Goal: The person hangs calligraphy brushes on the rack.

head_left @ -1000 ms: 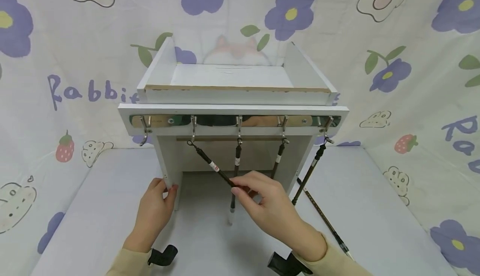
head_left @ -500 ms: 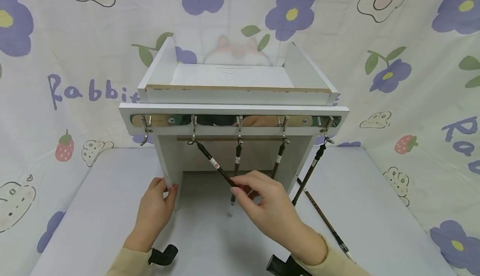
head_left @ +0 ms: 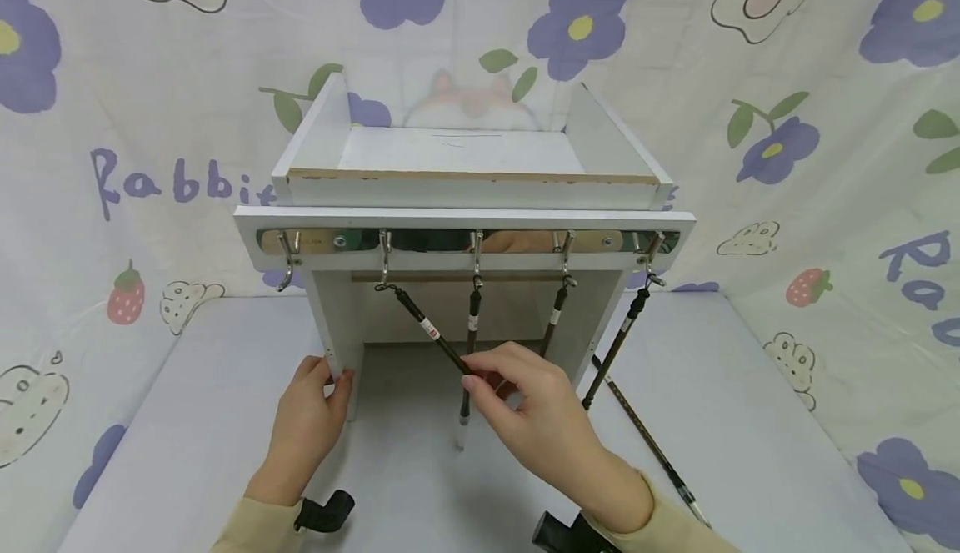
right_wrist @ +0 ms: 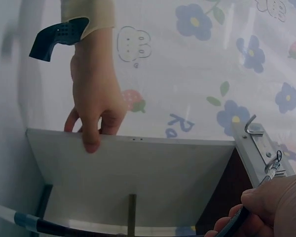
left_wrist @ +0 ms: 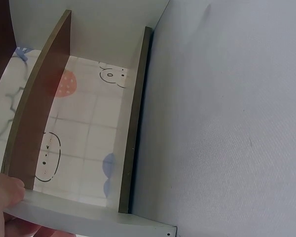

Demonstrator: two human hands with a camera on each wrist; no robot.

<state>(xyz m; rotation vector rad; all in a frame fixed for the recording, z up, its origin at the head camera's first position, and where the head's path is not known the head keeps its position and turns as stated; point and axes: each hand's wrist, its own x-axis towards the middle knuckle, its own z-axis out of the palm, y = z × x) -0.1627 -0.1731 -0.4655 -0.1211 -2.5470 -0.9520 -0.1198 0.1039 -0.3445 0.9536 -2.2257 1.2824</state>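
Note:
My right hand (head_left: pixel 536 407) pinches the dark handle of a calligraphy brush (head_left: pixel 431 328) between thumb and fingertips. That brush slants up to the left, its cord loop right at the second hook (head_left: pixel 385 261) from the left. In the right wrist view the loop (right_wrist: pixel 278 156) overlaps the hook rail. My left hand (head_left: pixel 309 419) grips the front edge of the left side panel (head_left: pixel 337 328) of a white wooden shelf, thumb on the inner face. Three more brushes hang from the hooks to the right, including one (head_left: pixel 472 328) behind my right fingers.
The leftmost hook (head_left: pixel 287 263) carries nothing. Another brush (head_left: pixel 652 440) lies on the white table to the right of the shelf. An open-fronted tray section (head_left: pixel 465 151) tops the shelf. Patterned cloth (head_left: pixel 660 27) covers the wall behind.
Both hands keep their holds and the pinched brush stays slanted at the second hook. The brush hanging behind my right hand swings slightly.

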